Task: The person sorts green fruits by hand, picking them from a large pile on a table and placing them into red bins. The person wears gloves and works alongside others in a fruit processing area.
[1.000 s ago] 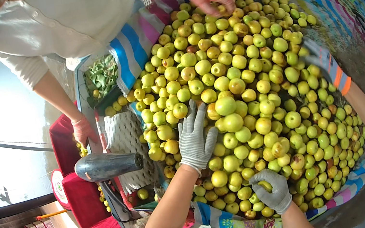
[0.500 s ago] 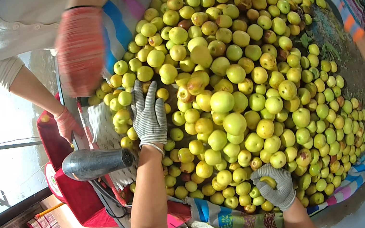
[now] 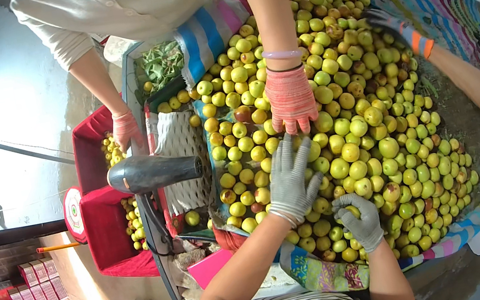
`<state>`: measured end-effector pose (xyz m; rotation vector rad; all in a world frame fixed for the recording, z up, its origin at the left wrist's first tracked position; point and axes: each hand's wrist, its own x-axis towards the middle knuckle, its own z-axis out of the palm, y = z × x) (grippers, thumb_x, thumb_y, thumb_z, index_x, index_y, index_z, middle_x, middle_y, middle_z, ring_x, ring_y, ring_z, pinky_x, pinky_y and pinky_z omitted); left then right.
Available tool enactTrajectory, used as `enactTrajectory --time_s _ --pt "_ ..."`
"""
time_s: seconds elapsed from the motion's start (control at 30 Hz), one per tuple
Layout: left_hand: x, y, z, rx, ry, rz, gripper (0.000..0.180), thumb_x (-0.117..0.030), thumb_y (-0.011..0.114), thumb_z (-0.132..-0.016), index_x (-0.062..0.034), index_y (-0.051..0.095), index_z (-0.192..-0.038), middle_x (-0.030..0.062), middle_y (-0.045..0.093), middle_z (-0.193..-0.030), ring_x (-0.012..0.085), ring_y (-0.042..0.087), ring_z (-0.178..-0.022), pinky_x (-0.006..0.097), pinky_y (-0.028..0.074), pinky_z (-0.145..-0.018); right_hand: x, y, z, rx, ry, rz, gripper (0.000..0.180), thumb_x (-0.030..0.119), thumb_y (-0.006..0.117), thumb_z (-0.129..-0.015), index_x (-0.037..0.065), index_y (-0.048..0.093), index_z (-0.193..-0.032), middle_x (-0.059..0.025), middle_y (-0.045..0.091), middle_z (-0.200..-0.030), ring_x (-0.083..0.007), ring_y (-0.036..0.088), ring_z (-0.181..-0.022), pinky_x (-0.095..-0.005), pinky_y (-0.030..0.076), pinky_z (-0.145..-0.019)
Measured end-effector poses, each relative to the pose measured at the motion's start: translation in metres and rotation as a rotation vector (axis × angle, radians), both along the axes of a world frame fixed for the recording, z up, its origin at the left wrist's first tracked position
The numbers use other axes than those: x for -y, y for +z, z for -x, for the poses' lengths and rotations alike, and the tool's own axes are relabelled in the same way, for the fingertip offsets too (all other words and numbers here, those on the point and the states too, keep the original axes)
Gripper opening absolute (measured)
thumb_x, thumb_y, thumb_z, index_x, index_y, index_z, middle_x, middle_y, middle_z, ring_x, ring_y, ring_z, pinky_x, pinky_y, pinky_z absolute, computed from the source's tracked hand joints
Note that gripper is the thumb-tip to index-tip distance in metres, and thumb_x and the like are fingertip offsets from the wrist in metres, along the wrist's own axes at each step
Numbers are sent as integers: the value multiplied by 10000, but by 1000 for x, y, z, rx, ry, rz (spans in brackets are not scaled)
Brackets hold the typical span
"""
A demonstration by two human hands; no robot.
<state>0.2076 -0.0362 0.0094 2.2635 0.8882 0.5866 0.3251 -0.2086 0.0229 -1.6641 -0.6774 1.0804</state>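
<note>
A large pile of yellow-green jujubes (image 3: 378, 167), some with brown patches, lies on a striped cloth (image 3: 333, 275). My left hand (image 3: 292, 180), in a grey knit glove, rests palm down on the pile's left part with its fingers spread. In its own grey glove, my right hand (image 3: 364, 227) is curled at the pile's near edge around one jujube (image 3: 353, 211). Just beyond my left fingertips, a co-worker's red-gloved hand (image 3: 292, 99) reaches down onto the fruit. The co-worker's other red-gloved hand (image 3: 126, 131) is beside the red bins.
A black tapered cylinder (image 3: 157, 170) juts over a white woven mat (image 3: 181, 160). Two red-lined bins (image 3: 115, 236) holding fruit stand at left. Another person's arm (image 3: 476, 86) reaches in from the right. Leaves (image 3: 162, 61) lie in a compartment at the far left.
My left hand has moved right across the pile. The co-worker's red-gloved hand has come down onto the fruit. My right hand keeps its jujube. The view has shifted left.
</note>
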Motion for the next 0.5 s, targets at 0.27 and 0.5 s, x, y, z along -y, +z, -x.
enactTrajectory --time_s 0.27,0.5 --pt "-39 -46 95 -490 114 -253 663 -447 579 -893 -157 393 -1460 177 290 -1545 425 372 -1341 498 299 -1118 -3 -4 1 71 14 -48 238 177 638 -845 13 680 -1013 -45 702 -883 -80 626 -714 -234 516 -548" --pt "-39 -8 152 -730 188 81 662 -510 564 -888 -157 434 -1432 214 331 -1502 411 449 -1273 474 385 -1055 0 -17 0 106 19 -112 246 207 668 -836 30 693 -1005 -43 696 -902 -90 616 -745 -247 528 -636"
